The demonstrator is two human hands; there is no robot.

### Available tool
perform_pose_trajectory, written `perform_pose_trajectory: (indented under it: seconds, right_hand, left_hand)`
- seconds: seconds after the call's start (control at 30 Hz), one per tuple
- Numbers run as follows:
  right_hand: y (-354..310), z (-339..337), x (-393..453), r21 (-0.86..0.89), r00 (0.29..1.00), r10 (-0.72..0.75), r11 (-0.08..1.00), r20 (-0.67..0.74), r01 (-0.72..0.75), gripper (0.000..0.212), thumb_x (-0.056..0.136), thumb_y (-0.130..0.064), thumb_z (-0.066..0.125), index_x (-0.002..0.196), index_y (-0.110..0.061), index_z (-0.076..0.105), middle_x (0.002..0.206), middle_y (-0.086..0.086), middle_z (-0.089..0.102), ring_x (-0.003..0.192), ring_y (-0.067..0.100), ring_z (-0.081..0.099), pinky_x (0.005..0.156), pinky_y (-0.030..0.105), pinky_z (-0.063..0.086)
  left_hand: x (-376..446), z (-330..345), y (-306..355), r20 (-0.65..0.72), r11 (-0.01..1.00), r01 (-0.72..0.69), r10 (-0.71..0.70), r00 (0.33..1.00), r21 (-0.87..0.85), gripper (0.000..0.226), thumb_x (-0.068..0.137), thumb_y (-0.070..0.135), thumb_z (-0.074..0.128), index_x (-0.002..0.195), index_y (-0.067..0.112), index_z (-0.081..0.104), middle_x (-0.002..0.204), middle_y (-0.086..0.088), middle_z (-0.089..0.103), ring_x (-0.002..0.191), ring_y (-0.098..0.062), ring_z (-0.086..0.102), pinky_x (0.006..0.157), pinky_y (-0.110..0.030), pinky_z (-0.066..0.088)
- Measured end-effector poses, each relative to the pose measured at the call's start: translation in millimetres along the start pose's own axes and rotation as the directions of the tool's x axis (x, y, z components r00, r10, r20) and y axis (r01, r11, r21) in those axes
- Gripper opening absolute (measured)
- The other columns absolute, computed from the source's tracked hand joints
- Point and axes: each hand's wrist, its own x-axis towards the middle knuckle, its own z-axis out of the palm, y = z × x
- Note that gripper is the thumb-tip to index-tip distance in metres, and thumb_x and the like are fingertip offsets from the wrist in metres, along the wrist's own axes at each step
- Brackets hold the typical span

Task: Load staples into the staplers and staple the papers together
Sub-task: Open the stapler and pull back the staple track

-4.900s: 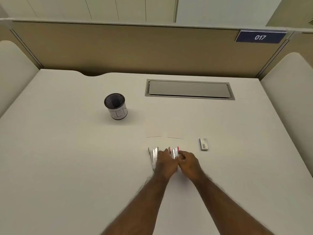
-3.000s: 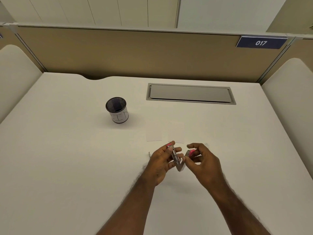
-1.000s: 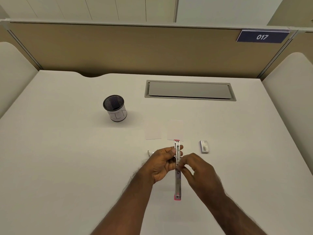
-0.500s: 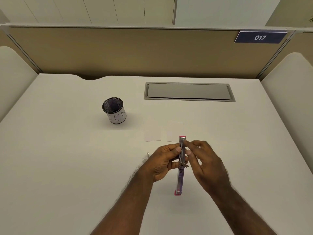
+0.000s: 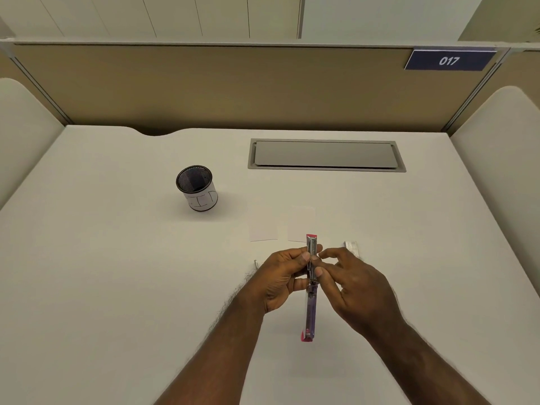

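A small pink stapler (image 5: 310,311), swung fully open into one long strip, is held above the desk. My left hand (image 5: 280,280) grips its metal staple channel from the left. My right hand (image 5: 353,285) pinches the same channel from the right with thumb and fingertips. Two small white papers (image 5: 264,232) lie side by side on the desk just beyond the hands. A small box of staples (image 5: 351,246) lies to the right, partly behind my right hand. A second stapler (image 5: 256,263) shows only as a sliver left of my left hand.
A black mesh pen cup (image 5: 197,187) with a white label stands at the back left. A grey cable hatch (image 5: 325,154) is set into the white desk (image 5: 117,273) at the back. Padded dividers rise on both sides and a tan partition closes the back.
The pink stapler was picked up from the desk and unfolded flat. In the last half second my right fingers shifted down along the channel; the stapler stays nearly still.
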Motion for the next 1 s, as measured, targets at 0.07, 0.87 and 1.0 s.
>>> perform_pose_trajectory:
  seconds: [0.07,0.87,1.0]
  right_hand:
    - [0.7,0.5,-1.1,0.01,1.0,0.012,1.0,0.017,-0.012,0.034,0.095,-0.039,0.045,0.095,-0.027,0.077,0.115,-0.008,0.068,0.079,0.011,0.068,0.064,0.005,0.032]
    - [-1.1,-0.9,32.3,0.024,0.91,0.3,0.947,0.288,-0.32,0.008,0.084,-0.032,0.067,0.09,-0.033,0.071,0.09,-0.015,0.07,0.068,0.002,0.054,0.055,0.013,0.032]
    - [-0.2,-1.0,36.4,-0.039,0.877,0.36,0.929,0.319,-0.367,0.011,0.083,-0.031,0.068,0.092,-0.032,0.073,0.091,-0.013,0.073,0.075,0.006,0.058,0.058,0.018,0.036]
  left_hand:
    - [-0.8,1.3,-0.6,-0.006,1.0,-0.001,0.001,1.0,-0.013,0.024,0.098,0.018,0.051,0.105,0.008,0.072,0.123,-0.007,0.069,0.1,-0.022,0.07,0.077,-0.037,0.059]
    - [-2.2,-0.5,-8.5,-0.005,0.998,0.057,-0.057,0.998,0.033,0.024,0.1,0.016,0.051,0.106,0.01,0.073,0.095,-0.009,0.074,0.085,-0.018,0.071,0.075,-0.035,0.059]
    - [-0.5,0.3,-11.6,-0.009,0.996,0.075,-0.075,0.997,0.044,0.024,0.1,0.016,0.051,0.104,0.007,0.073,0.09,-0.008,0.075,0.081,-0.017,0.071,0.072,-0.034,0.06]
